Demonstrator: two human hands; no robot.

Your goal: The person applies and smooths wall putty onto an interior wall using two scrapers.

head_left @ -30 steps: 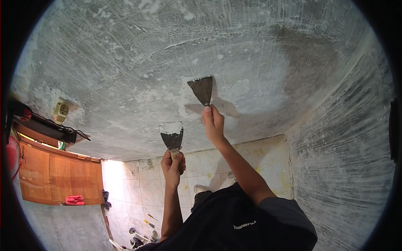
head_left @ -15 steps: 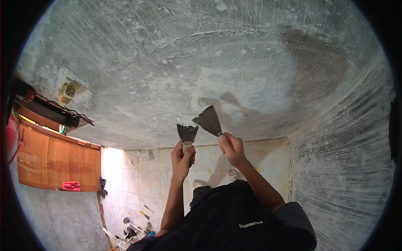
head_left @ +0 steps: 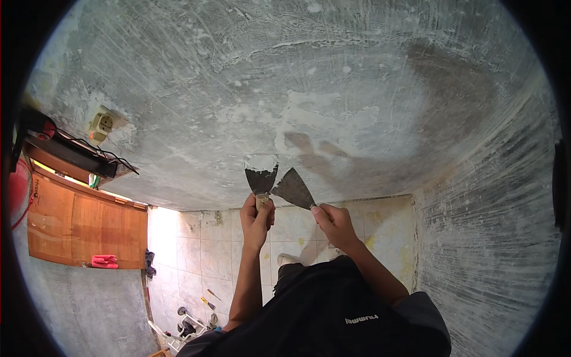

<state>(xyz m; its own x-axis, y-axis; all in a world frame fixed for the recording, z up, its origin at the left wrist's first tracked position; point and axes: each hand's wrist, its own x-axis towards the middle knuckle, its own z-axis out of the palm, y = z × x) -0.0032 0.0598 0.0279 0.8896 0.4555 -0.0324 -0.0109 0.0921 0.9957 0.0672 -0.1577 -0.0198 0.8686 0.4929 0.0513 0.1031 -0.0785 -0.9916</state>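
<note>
My left hand [head_left: 257,221] is closed round the pale handle of a putty knife [head_left: 261,180], its blade up and the far end coated with white putty [head_left: 262,161]. In my right hand [head_left: 337,225] is a second putty knife [head_left: 294,188], gripped near the base of its dark, wide blade, which leans to the left. That blade's corner is close beside the left knife's blade; whether they touch I cannot tell. Beyond both blades rises the grey wall [head_left: 196,107], with a smeared patch of white putty [head_left: 330,110] and shadows of my arms and tools.
A wall socket [head_left: 100,126] is at the left, above a dark shelf [head_left: 71,156] with a cable. An orange wooden panel [head_left: 83,223] carries a pink cloth [head_left: 104,262]. On the tiled floor [head_left: 214,256] lie tools beside a white metal frame [head_left: 178,336]. Another wall [head_left: 476,238] stands right.
The right putty knife has dropped lower, and its blade has tilted further left. The left putty knife has shifted slightly left and up. Both stay in my hands.
</note>
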